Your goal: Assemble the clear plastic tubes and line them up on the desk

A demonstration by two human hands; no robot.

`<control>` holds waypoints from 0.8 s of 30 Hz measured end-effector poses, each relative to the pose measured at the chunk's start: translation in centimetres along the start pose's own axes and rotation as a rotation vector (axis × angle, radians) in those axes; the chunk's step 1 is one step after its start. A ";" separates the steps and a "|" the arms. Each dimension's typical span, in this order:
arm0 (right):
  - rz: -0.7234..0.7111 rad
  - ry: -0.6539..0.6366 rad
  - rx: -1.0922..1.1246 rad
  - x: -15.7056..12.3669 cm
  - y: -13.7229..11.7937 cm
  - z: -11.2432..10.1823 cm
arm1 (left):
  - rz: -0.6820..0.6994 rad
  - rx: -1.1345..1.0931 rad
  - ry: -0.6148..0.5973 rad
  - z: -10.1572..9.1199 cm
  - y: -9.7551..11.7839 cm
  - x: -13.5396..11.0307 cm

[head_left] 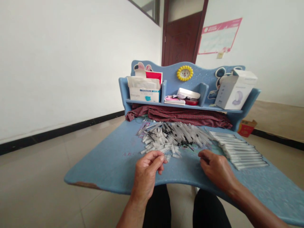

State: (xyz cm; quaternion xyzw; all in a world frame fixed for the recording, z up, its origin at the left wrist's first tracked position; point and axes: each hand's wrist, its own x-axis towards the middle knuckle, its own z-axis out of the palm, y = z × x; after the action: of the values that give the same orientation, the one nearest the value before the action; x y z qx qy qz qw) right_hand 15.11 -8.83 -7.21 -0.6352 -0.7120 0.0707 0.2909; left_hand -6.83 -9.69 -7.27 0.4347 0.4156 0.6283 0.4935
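My left hand (149,169) is closed at the table's front, thumb pressed against the fingers; whatever it may hold is hidden. Right beside its fingertips is a small clear pen cap (175,155), one of several at the pile's near edge. My right hand (216,167) hovers to the right, fingers curled in, and I cannot make out anything inside. Beyond both hands spreads a heap of translucent pen barrels (184,131), mixed with clear caps and thin black parts. Close to my right hand, a row of pens (244,153) lies side by side.
The blue table (106,161) has a curved front edge. A checked cloth (185,117) lies rolled behind the heap. On the shelf above stand a mask box (144,94), papers (174,100), a red tin (191,102) and a white carton (235,90).
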 end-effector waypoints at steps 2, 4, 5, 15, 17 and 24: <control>0.012 -0.035 -0.100 0.4 -0.4 0.1 | -0.002 0.008 0.005 0.0 0.1 0.0; 0.035 -0.065 -0.181 0.8 -0.9 0.1 | -0.010 0.012 0.010 0.1 0.3 -0.1; 0.047 -0.080 -0.208 0.9 -1.1 0.2 | -0.015 0.012 0.013 0.1 0.4 -0.1; 0.124 -0.189 -0.238 2.5 -2.0 -0.2 | -0.002 0.029 -0.011 0.0 0.2 0.0; 0.132 -0.197 -0.247 2.8 -2.2 -0.2 | 0.004 0.029 -0.015 0.0 0.1 0.0; 0.198 -0.217 -0.333 3.4 -3.0 0.0 | -0.004 0.030 -0.016 -0.1 0.1 0.0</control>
State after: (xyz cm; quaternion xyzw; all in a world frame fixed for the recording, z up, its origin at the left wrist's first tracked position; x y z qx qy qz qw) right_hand 12.49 -6.17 -4.69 -0.7300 -0.6750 0.0483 0.0954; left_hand -6.95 -9.71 -7.22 0.4463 0.4220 0.6175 0.4912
